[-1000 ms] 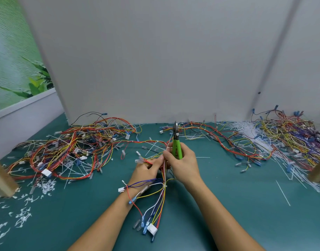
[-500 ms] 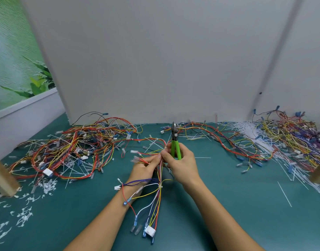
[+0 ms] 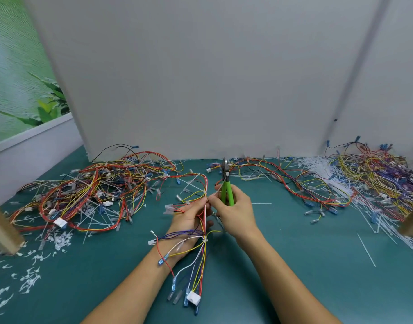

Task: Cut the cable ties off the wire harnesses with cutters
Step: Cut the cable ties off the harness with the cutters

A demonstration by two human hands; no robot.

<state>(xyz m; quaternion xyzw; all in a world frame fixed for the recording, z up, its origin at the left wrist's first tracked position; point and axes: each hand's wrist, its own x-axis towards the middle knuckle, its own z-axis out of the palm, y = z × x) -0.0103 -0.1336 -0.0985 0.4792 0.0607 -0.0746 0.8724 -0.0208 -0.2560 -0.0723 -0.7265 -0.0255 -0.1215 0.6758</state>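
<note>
My left hand (image 3: 189, 215) grips a wire harness (image 3: 202, 260) of red, yellow, white and blue wires that hangs toward me and ends in a white connector (image 3: 193, 297). A white cable tie (image 3: 204, 240) binds the bundle below my hand, and another tie (image 3: 204, 192) sits just above my fingers. My right hand (image 3: 236, 211) holds green-handled cutters (image 3: 226, 183), jaws pointing up and away from the harness, while its fingertips pinch at the wires beside my left fingertips.
A tangled pile of harnesses (image 3: 91, 192) lies at the left, another harness (image 3: 294, 181) and a wire heap (image 3: 376, 178) at the right. Loose white ties (image 3: 317, 167) and cut tie bits (image 3: 30, 277) litter the green mat (image 3: 317, 265). Wooden posts (image 3: 2, 230) stand at both sides.
Both hands have drawn slightly toward me and left with the harness. The cutters have risen a little, still pointing up, and the hanging wires swung lower.
</note>
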